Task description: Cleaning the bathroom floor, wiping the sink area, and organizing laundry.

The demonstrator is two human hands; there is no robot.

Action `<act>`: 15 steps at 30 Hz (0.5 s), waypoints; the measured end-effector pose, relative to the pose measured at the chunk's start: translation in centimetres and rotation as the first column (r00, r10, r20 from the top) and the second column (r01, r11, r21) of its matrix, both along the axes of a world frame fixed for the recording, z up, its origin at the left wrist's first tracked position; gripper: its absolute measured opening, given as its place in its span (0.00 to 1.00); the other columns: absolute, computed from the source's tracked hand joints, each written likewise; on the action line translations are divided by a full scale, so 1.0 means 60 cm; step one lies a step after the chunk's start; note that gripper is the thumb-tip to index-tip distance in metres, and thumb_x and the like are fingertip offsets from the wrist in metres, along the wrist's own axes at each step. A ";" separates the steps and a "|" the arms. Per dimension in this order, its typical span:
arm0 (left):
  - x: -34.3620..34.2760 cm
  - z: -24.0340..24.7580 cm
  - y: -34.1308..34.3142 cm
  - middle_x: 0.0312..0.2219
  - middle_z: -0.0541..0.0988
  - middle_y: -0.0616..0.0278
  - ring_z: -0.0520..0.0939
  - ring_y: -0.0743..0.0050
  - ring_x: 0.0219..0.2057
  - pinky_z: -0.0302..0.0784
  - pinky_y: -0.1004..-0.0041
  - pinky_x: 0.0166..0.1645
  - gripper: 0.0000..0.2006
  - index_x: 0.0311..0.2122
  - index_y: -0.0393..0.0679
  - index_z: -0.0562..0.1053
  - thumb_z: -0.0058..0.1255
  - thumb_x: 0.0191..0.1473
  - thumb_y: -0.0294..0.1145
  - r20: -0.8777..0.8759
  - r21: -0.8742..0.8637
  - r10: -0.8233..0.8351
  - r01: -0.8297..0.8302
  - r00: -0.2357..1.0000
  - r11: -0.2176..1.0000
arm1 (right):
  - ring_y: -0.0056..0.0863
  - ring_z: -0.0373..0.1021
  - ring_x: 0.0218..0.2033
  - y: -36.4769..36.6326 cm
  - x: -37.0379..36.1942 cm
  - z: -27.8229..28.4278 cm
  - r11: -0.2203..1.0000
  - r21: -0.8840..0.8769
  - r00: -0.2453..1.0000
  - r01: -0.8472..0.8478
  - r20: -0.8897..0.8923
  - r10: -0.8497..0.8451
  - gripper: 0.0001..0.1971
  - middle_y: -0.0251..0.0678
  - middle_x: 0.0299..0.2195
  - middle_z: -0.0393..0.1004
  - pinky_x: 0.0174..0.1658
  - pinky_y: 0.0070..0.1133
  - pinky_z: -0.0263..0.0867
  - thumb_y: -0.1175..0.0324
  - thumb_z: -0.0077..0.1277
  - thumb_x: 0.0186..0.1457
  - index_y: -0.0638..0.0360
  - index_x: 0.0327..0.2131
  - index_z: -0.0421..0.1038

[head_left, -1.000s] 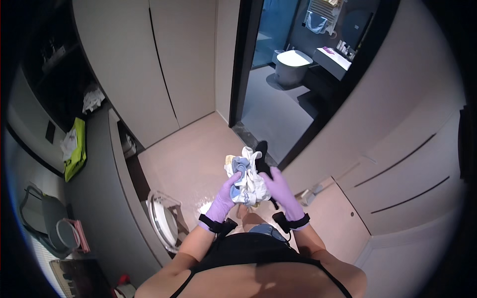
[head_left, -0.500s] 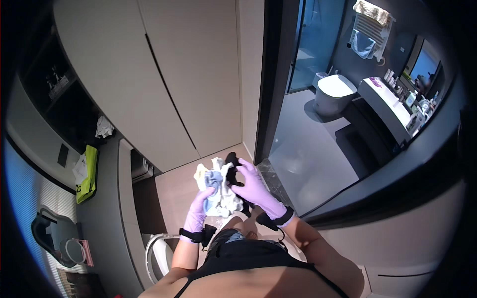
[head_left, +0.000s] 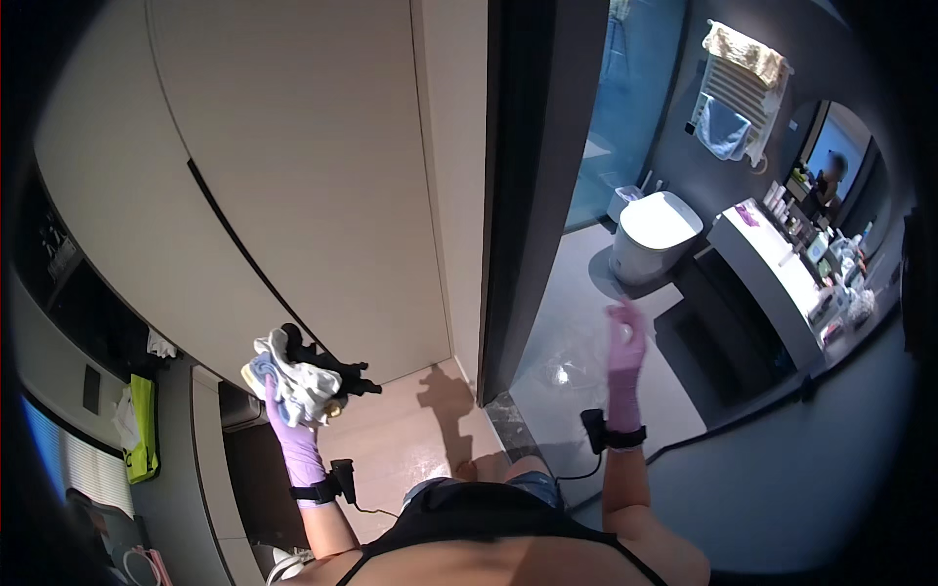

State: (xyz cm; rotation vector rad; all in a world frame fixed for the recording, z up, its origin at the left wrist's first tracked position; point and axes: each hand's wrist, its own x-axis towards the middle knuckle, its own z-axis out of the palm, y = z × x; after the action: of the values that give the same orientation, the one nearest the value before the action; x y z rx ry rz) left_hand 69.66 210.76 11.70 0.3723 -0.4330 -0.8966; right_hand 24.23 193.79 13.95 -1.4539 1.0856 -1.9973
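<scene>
My left hand [head_left: 277, 402], in a light purple glove, is closed on a crumpled bundle of what look like socks [head_left: 305, 391]. White, light blue and grey pieces are bunched together, and a black one [head_left: 332, 369] hangs out to the right. This bundle is in front of the beige cabinet door, above the floor. Well off to the right, my right hand [head_left: 625, 352], gloved alike, is raised at the bathroom doorway. Its fingers are blurred and loosely bent, with a gap by the thumb and no object visible in them. Each wrist wears a black strap with a small device and cable.
Tall beige cabinet doors [head_left: 322, 195] stand ahead. A dark door frame [head_left: 523, 195] borders the bathroom, where a white toilet [head_left: 653, 244], a washbasin counter [head_left: 767, 264] and a towel rack [head_left: 740, 93] are seen. At left, a lime-green bag [head_left: 143, 428] sits on a grey counter.
My hands have parted: the left carried the bundle leftward to the cabinet, the right let go and swung right to the bathroom doorway. The view has shifted too.
</scene>
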 end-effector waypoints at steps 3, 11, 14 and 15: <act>0.046 0.055 -0.041 0.37 0.76 0.57 0.77 0.66 0.38 0.75 0.68 0.44 0.19 0.45 0.40 0.68 0.47 0.54 0.43 0.075 -0.020 0.084 -0.083 0.994 0.996 | 0.26 0.66 0.44 -0.090 -0.039 0.043 0.994 -0.102 0.970 0.033 0.244 -0.008 0.18 0.39 0.41 0.69 0.52 0.23 0.58 0.79 0.38 0.53 0.65 0.49 0.61; 0.009 0.087 -0.069 0.48 0.67 0.52 0.72 0.61 0.45 0.72 0.65 0.48 0.23 0.57 0.46 0.56 0.41 0.57 0.34 0.549 -0.085 0.629 -0.712 0.550 0.697 | 0.34 0.59 0.54 -0.333 -0.055 0.237 0.960 -0.205 0.955 -0.189 0.190 0.229 0.22 0.45 0.48 0.65 0.59 0.27 0.47 0.80 0.33 0.48 0.62 0.50 0.56; -0.004 0.120 -0.039 0.41 0.73 0.55 0.76 0.61 0.39 0.75 0.62 0.41 0.21 0.51 0.45 0.64 0.42 0.56 0.45 0.269 0.024 0.441 -0.464 0.856 0.886 | 0.34 0.56 0.55 -0.411 -0.016 0.313 0.876 -0.323 0.908 -0.359 0.094 0.407 0.21 0.45 0.50 0.64 0.60 0.28 0.44 0.81 0.33 0.46 0.61 0.48 0.56; -0.044 0.140 -0.057 0.36 0.75 0.57 0.77 0.60 0.35 0.75 0.61 0.37 0.22 0.47 0.44 0.67 0.42 0.54 0.49 0.221 0.074 0.602 -0.629 0.767 0.774 | 0.35 0.56 0.56 -0.436 -0.012 0.335 0.841 -0.359 0.889 -0.406 0.056 0.454 0.21 0.46 0.50 0.64 0.60 0.28 0.43 0.82 0.33 0.46 0.60 0.47 0.56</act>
State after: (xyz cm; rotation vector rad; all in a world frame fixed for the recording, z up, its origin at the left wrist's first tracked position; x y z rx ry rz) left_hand 67.00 207.36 20.11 0.6914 -0.3795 -0.2390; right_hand 23.51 167.62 34.07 -1.5283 0.3134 -1.9685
